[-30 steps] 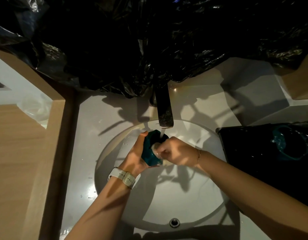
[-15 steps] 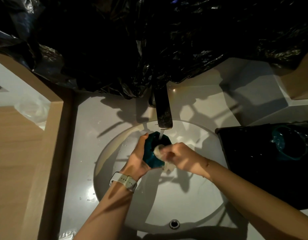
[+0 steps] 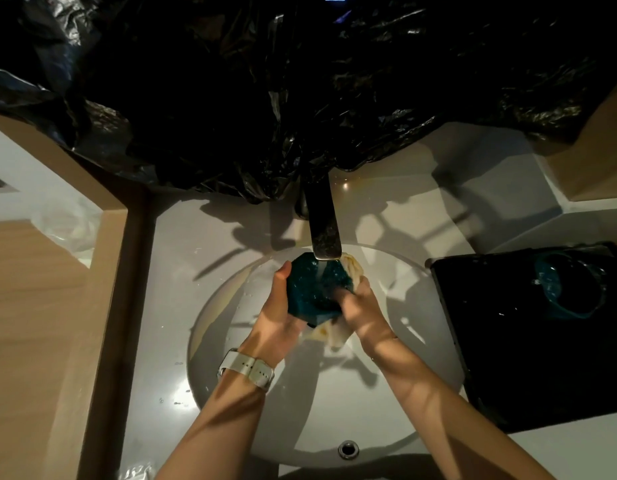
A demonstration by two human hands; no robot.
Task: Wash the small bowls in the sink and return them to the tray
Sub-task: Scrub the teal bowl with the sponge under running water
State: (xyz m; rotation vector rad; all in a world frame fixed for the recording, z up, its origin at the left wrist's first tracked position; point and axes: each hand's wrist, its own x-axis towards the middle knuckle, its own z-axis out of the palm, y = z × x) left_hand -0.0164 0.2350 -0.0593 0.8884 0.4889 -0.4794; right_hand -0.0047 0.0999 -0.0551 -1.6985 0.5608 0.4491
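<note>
Under the faucet (image 3: 323,233), the left hand (image 3: 277,308) is gripping a teal bowl (image 3: 315,292) while the right hand (image 3: 360,308), fingers curled on a pale cloth (image 3: 353,268), is scrubbing it; rinsing likely comes next, then the tray (image 3: 507,358) right of the faucet.

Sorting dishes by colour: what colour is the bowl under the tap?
Dark teal bowl, head view.

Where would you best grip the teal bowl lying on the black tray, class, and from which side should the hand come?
Grip the bowl at its rim, coming from above: it appears to sit mouth up on the tray, so the rim is the free edge. The right hand is nearer, though it now grips a cloth.
</note>
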